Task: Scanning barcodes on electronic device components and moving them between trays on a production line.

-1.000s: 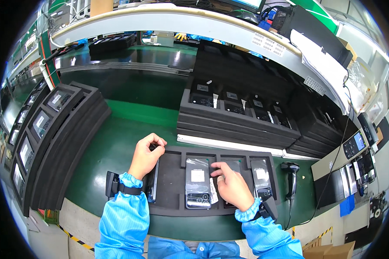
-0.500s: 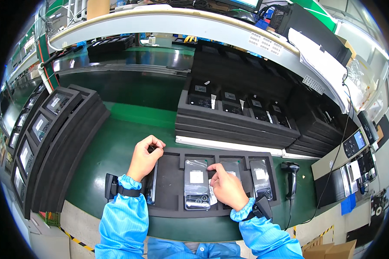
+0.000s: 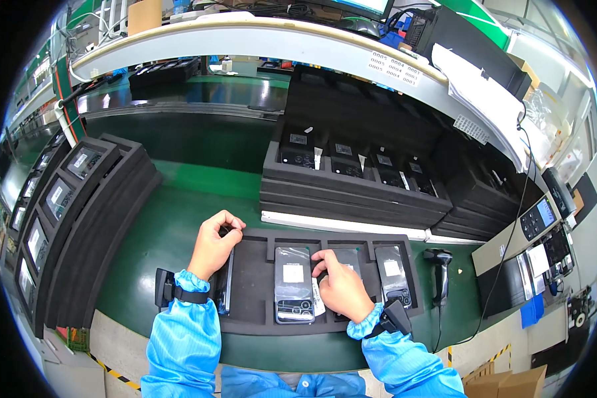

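A dark foam tray (image 3: pixel 253 282) lies on the bench before me. My left hand (image 3: pixel 213 245) pinches the top of a phone (image 3: pixel 224 290) standing on its edge at the tray's left end. One film-covered phone (image 3: pixel 294 292) lies back up in a middle slot, with a pale label on it. My right hand (image 3: pixel 343 286) is curled over another phone (image 3: pixel 349 257), hiding most of it; what its fingertips hold is hidden. A white strip (image 3: pixel 318 298) shows beside that hand. The phone (image 3: pixel 393 270) in the right slot sits slightly tilted.
A handheld scanner (image 3: pixel 439 275) lies right of the tray, near a label printer (image 3: pixel 534 222). Behind stand stacked foam trays (image 3: pixel 351 199) holding several phones. More stacked trays (image 3: pixel 106 225) rise at the left. A shelf (image 3: pixel 245 33) crosses above the bench.
The whole view has shifted slightly. My right hand's index finger has bent inward over the slot. My left hand stays on the edge-standing phone.
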